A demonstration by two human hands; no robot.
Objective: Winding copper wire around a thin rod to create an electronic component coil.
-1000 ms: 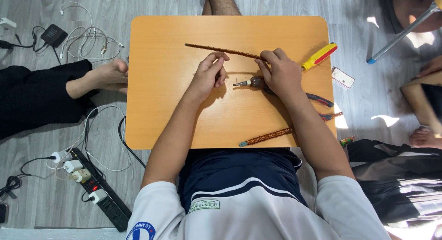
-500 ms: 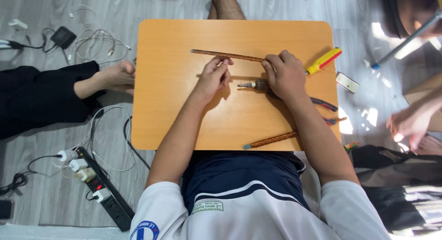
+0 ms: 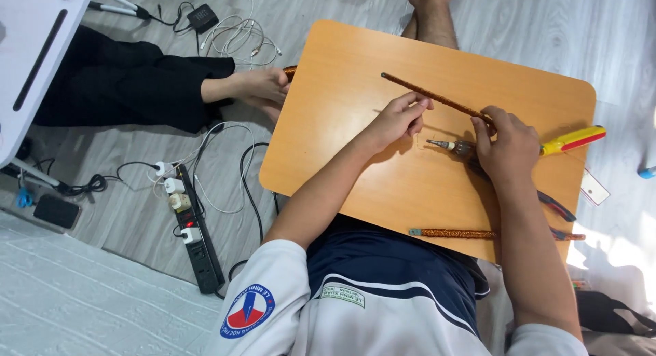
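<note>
Spanning the lap beneath both hands, the orange table [image 3: 355, 158] bears everything. A long brown rod [image 3: 437, 96] lies just beyond the knuckles, stiff and probably light, best taken mid-length. The right hand [image 3: 509, 147] is curled over the handle of a small metal-tipped tool [image 3: 447, 145], seemingly rigid, its tip showing between the hands. The left hand [image 3: 396, 120] rests loosely bent, gripping nothing I can see. Right of it: a yellow screwdriver [image 3: 570, 141]; nearer the body, a second rod [image 3: 454, 233].

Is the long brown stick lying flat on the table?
Mostly flat: the long brown stick lies along the table, its near end under the right hand.
</note>
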